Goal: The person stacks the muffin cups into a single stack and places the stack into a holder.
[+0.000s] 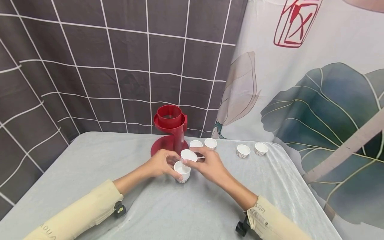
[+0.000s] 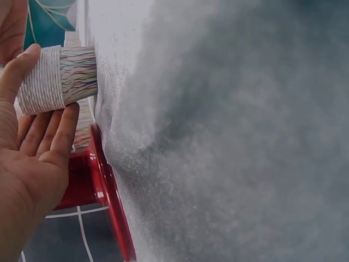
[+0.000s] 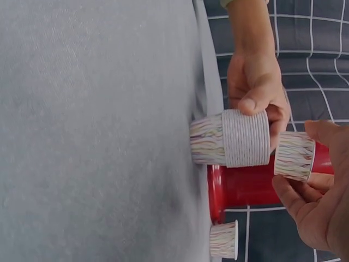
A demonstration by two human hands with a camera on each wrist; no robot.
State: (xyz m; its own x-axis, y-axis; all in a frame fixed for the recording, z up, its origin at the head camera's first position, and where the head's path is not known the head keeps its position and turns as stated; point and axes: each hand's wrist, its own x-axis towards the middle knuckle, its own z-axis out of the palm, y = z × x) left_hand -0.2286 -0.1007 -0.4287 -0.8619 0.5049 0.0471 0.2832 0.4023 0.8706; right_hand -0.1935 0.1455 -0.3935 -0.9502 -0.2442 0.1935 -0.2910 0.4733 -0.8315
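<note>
A nested stack of small paper cups (image 1: 183, 176) stands upright on the cloth, its rims piled in many rings and its side streaked with coloured lines. My left hand (image 1: 162, 163) grips this stack between thumb and fingers. Just above the stack's mouth, my right hand (image 1: 212, 165) pinches a single paper cup (image 3: 294, 156) by its sides near the rim. In the right wrist view, the base of that cup is close to the stack's top; whether they touch I cannot tell.
Behind the hands is a red plastic stand (image 1: 179, 136) with a ring-shaped top and round base. Two cups (image 1: 211, 143) stand beside it, and two more cups (image 1: 243, 151) are farther right. A grey cloth (image 1: 144, 213) covers the table; hung fabric backs it.
</note>
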